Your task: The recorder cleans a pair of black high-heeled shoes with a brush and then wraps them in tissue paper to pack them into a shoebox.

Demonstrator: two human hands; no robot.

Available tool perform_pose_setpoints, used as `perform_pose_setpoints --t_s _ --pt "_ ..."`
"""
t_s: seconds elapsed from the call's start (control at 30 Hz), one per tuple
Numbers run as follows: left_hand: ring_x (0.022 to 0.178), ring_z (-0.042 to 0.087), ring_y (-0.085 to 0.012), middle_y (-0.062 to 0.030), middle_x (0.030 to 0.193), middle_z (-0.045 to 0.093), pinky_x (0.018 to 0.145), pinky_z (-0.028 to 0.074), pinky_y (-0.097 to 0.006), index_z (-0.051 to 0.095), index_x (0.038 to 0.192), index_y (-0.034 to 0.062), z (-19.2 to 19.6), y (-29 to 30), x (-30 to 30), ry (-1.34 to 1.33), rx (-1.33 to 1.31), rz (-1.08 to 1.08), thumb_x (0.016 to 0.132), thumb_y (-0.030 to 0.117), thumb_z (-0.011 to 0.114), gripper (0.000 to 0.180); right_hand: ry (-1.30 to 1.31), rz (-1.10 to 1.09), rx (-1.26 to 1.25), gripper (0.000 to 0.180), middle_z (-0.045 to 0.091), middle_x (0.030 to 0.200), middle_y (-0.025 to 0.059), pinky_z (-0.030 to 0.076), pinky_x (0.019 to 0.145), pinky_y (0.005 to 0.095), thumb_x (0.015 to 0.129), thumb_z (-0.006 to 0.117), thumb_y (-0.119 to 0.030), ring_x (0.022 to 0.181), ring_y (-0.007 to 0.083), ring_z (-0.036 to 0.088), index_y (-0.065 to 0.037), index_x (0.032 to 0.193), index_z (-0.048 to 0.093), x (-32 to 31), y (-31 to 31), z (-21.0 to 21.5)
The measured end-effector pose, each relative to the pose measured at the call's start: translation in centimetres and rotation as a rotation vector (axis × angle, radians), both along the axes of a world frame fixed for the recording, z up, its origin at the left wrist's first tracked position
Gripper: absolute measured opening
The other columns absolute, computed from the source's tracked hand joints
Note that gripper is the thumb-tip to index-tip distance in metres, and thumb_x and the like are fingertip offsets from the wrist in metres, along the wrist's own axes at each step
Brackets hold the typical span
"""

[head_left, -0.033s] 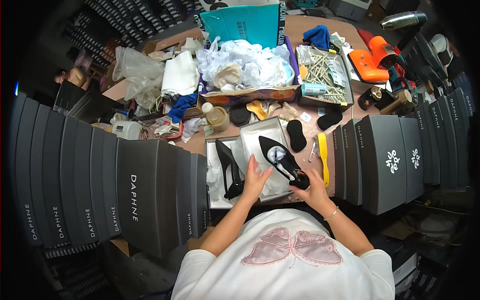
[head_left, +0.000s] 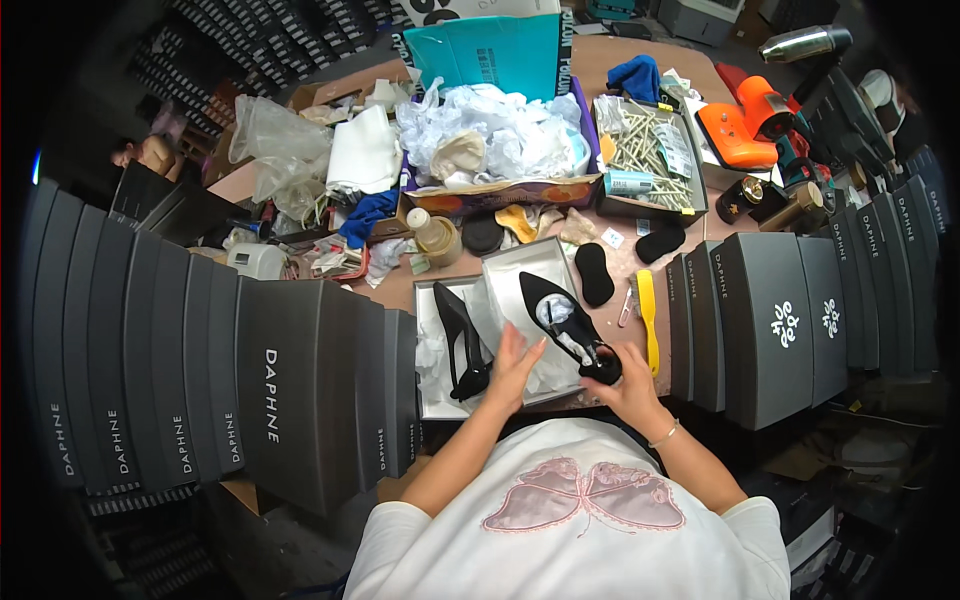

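My right hand (head_left: 631, 384) grips a black pointed shoe (head_left: 560, 312) by its heel end. White crumpled paper is stuffed inside this shoe, and its toe points away to the upper left over the box lid. My left hand (head_left: 514, 368) is open beside it, fingers stretched over white tissue paper (head_left: 548, 375), apart from the shoe. The matching black heeled shoe (head_left: 460, 345) lies on its side in the grey shoe box (head_left: 432, 408), left of my left hand. The light-lined box lid (head_left: 505, 262) is behind the hands.
A yellow brush (head_left: 647, 310) and black oval pads (head_left: 594, 275) lie to the right. Stacked dark shoe boxes (head_left: 300, 390) flank the left, more boxes (head_left: 765, 330) the right. Behind stand a carton of crumpled paper (head_left: 500, 195), a tray of sticks (head_left: 655, 205) and an orange device (head_left: 735, 135).
My left hand has shifted slightly toward me, its fingers lower over the tissue. The right hand still grips the shoe, which has barely moved.
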State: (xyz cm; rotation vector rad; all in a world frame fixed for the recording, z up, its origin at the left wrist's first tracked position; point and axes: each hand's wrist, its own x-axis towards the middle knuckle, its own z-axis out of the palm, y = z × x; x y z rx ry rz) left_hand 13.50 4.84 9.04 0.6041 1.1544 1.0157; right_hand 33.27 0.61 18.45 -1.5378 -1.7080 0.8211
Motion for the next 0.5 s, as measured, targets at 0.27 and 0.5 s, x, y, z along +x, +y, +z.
perform_pose_setpoints --t_s 0.27,0.5 --pt "0.1 0.061 -0.0239 -0.0128 0.105 0.063 0.093 0.048 -0.039 0.055 0.113 -0.0008 3.0 -2.3 1.1 -0.602 -0.409 -0.174 0.091 0.029 0.052 0.037 -0.202 0.291 -0.099 0.087 0.041 0.134 0.0211 0.048 0.092 0.0424 0.062 0.085 -0.042 0.113 0.0393 0.054 -0.014 0.134 0.047 -3.6 -2.3 5.1" --pt "0.105 0.057 -0.018 -0.0069 0.114 0.06 0.09 0.047 -0.034 0.054 0.119 0.005 2.4 -3.9 1.4 -0.388 -0.327 -0.625 0.096 0.046 0.049 0.047 -0.181 0.226 -0.079 0.078 0.048 0.134 0.0188 0.048 0.094 0.0389 0.069 0.08 -0.031 0.112 0.035 0.057 -0.014 0.137 0.047 -2.9 -7.2 3.0"
